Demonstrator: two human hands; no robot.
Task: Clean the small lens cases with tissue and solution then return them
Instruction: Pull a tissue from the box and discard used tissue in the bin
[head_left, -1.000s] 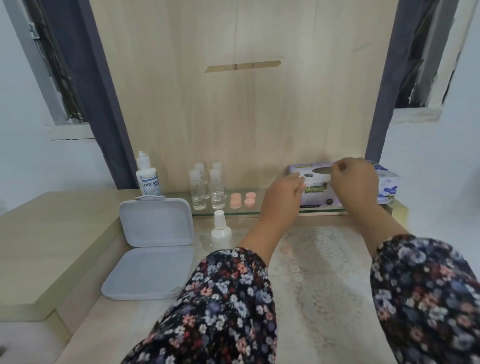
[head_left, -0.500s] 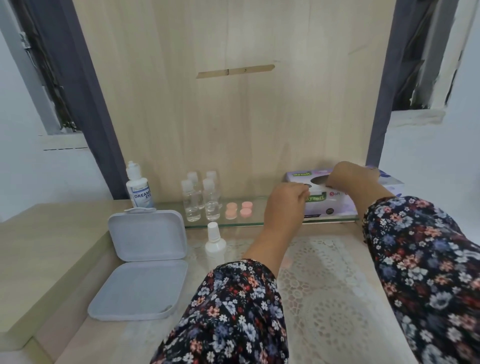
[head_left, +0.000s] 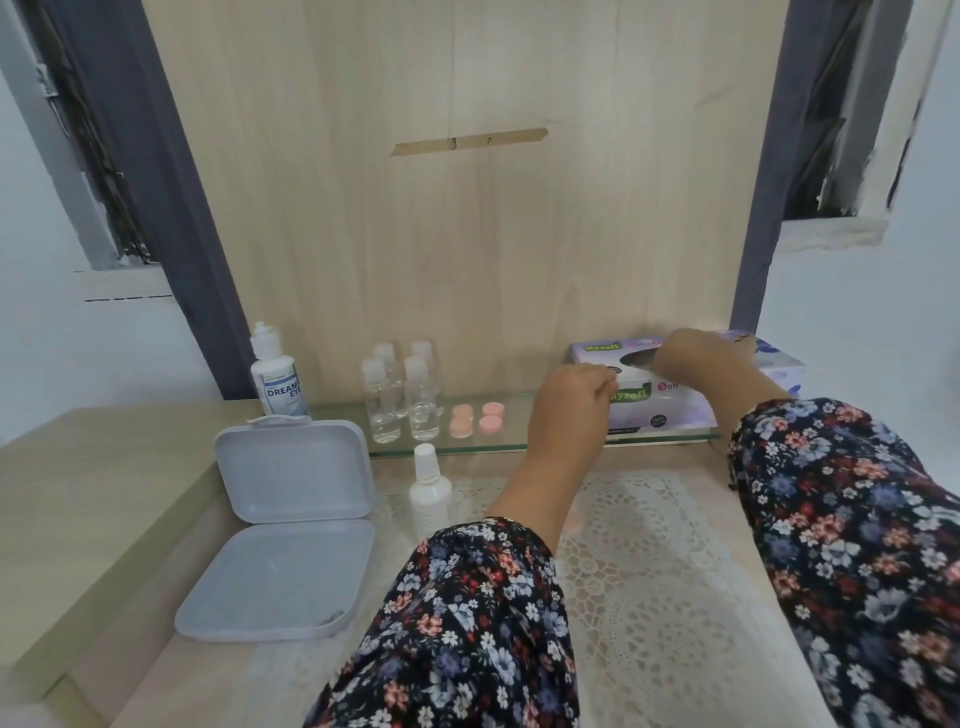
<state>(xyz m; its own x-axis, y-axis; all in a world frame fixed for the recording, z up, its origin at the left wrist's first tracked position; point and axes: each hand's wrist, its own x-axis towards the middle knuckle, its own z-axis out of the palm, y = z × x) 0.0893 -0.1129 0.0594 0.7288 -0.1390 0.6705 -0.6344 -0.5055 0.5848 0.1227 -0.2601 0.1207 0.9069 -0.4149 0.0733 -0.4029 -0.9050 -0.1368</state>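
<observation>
Tissue box (head_left: 670, 402) sits on glass shelf (head_left: 498, 444) at 2 o'clock. Right hand (head_left: 696, 358) lies over its top opening, fingers curled in, probably pinching a sheet; the pinch itself is hidden. Left hand (head_left: 569, 402), fingers curled, braces the box's near-left corner, likely against sliding. Pink lens cases (head_left: 475, 418) wait untouched at 12 o'clock, beside clear bottles (head_left: 402, 400). Solution bottle (head_left: 275, 376) stands at 10 o'clock.

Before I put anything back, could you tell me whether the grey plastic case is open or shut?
Open: the grey plastic case has its lid up, both halves showing.
</observation>
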